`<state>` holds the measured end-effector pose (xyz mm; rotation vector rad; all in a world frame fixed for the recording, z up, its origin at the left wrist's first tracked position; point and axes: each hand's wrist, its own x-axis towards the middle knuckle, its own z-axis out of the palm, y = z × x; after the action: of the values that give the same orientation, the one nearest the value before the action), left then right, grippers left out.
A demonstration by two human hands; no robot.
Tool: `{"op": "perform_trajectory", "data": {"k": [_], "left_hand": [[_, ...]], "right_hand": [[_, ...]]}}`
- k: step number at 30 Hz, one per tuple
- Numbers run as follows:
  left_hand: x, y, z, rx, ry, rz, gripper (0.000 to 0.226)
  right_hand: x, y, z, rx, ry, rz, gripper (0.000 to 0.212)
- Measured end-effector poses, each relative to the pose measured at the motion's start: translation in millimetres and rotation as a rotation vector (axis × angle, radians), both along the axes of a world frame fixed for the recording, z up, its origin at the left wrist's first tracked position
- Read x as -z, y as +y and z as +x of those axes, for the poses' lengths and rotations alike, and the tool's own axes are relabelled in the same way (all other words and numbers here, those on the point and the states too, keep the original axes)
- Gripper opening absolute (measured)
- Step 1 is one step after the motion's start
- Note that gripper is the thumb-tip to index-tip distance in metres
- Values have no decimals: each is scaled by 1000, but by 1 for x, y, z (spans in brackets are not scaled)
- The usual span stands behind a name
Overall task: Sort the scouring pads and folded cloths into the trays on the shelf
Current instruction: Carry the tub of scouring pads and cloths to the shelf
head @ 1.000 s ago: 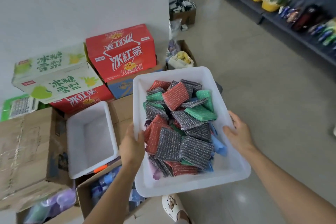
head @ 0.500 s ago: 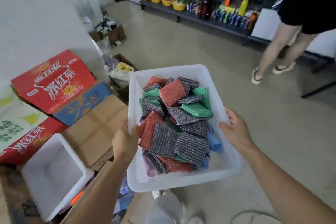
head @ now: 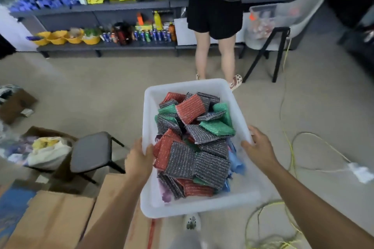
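Swung round to the right since a second ago, now squarely facing the dark shelf across the floor, with the white bin brought along at the same height in front of the body. Gripped as before on both long sides: left hand curled over the left rim, right hand clamped on the right rim, both about halfway along, neither nearer the shelf. Heaped inside with red, grey and green scouring pads, blue folded cloths tucked under them against the right wall. Long axis running near to far, far end pointing straight at a person standing at the shelf. Far and left of that line: the stocked run of shelf with its yellow bowls; cannot tell whether those serve as the trays. Probably calls for walking forward and veering left, keeping the bin level so nothing slides off the heap. Worth minding underfoot: yellow cable looped on the floor near right, black stool and cardboard boxes near left.
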<state>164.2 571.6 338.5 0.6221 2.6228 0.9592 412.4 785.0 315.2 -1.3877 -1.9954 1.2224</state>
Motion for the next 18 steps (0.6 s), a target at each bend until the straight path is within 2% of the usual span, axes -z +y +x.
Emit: {"op": "perform_trajectory", "data": {"k": [8, 15, 18], "left_hand": [[-7, 178, -14, 392, -20, 39, 35], [-7, 348, 30, 666, -56, 62, 34], [-1, 425, 58, 768, -105, 129, 28]], "right_hand": [[1, 75, 47, 378, 4, -15, 53], [-5, 162, 109, 612, -40, 35, 54], [-7, 209, 139, 692, -59, 29, 54]]}}
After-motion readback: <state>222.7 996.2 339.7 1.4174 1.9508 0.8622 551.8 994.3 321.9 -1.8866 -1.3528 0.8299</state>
